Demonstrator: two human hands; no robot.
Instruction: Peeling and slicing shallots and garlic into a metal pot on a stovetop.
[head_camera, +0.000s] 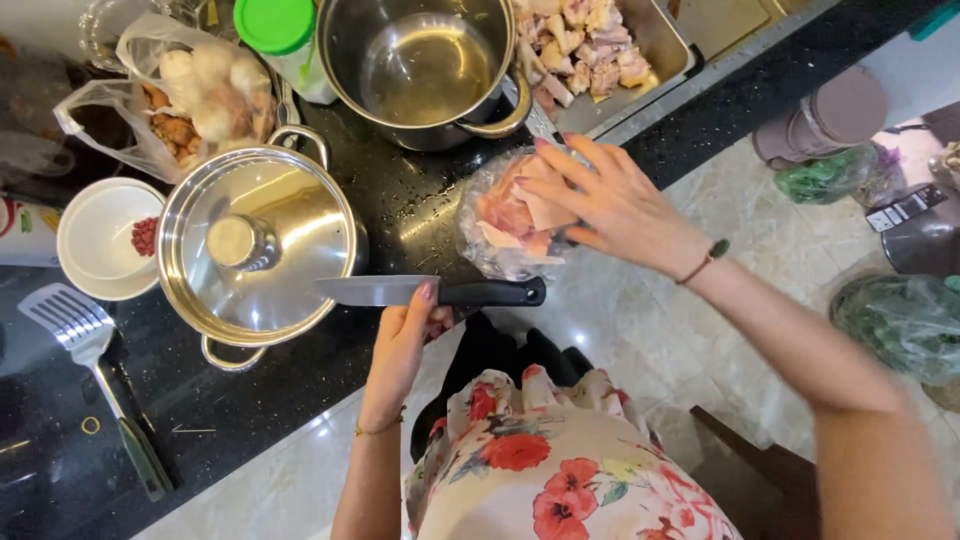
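My left hand (403, 340) grips a kitchen knife (430, 291) with a black handle, blade pointing left over the black counter's front edge. My right hand (610, 205) rests with spread fingers on a clear plastic bag of raw pink meat (505, 225) lying on the counter just beyond the knife. The bag is partly hidden by my fingers.
A lidded steel pot (250, 245) stands left of the knife. An empty steel pot (425, 65) and a metal tray of chopped meat (600, 50) sit further back. A white bowl (100, 235), a slotted spatula (90, 370), bagged garlic and ginger (190, 95) and a green-lidded jar (280, 30) lie left. Bagged greens (900, 320) sit on the floor.
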